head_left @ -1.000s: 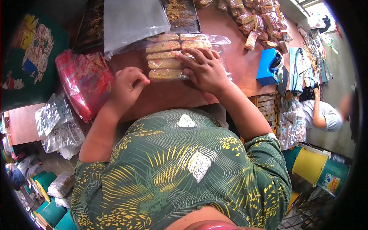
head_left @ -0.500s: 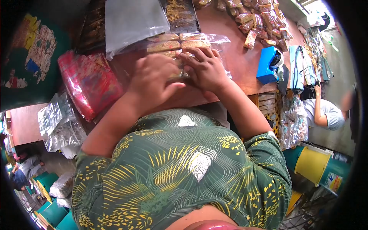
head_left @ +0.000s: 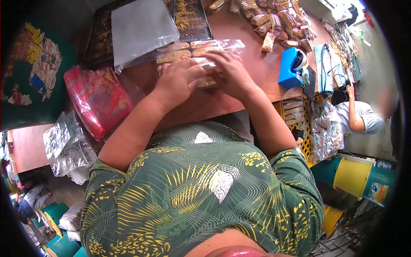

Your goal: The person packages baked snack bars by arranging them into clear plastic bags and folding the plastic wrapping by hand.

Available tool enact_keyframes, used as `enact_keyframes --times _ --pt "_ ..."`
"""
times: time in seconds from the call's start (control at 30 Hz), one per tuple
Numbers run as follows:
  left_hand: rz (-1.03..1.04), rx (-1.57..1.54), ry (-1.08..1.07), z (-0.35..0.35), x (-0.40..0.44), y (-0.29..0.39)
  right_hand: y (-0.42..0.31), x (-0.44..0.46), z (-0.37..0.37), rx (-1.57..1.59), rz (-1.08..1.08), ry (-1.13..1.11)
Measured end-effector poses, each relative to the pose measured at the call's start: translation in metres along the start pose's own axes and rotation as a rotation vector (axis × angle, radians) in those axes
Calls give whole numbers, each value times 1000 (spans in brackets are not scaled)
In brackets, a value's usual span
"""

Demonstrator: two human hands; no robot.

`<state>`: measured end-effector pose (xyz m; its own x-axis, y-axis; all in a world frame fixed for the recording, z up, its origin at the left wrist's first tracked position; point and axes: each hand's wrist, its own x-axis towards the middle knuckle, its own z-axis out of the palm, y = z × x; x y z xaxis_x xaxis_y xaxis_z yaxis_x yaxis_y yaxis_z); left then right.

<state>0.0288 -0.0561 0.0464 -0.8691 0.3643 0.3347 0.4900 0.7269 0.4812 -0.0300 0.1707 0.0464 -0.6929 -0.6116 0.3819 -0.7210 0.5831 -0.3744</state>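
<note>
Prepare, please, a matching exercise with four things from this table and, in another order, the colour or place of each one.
1. tape dispenser
2. shiny bag
3. plastic sheets
4. flat pack of bars

A. pale grey, beyond the left hand
B. partly covered by both hands
C. blue, to the right of the right hand
D. red, to the left of both hands

Pairs: 1-C, 2-D, 3-A, 4-B

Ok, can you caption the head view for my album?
Left hand and right hand at a clear pack of bars.
</note>
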Motion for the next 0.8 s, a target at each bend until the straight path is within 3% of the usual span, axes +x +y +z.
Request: enact_keyframes --times 0.17,0.23,0.3,0.37,0.47,0.6,0.7,0.77,0.8 --pt "144 -28 -29 5 2 -5 41 -45 -81 9 53 496" --pt "128 -25 -38 6 2 -6 56 -81 -114 -44 410 636" --pt "125 -36 -45 7 4 -5 107 -125 -130 111 558 728" --pt "120 -53 -52 0 5 -1 155 -162 -134 204 627 722" --pt "117 -63 -64 -2 5 0 152 -168 -135 307 960 571" --pt "146 -62 -46 1 5 -4 156 -146 -128 731 1129 606" --pt "124 -68 -61 0 5 -5 178 -142 -120 430 1074 562" --pt "145 -50 -19 3 4 -7 167 -140 -113 406 796 789" --pt "154 -43 2 4 3 -7 155 -143 -112 202 704 778"
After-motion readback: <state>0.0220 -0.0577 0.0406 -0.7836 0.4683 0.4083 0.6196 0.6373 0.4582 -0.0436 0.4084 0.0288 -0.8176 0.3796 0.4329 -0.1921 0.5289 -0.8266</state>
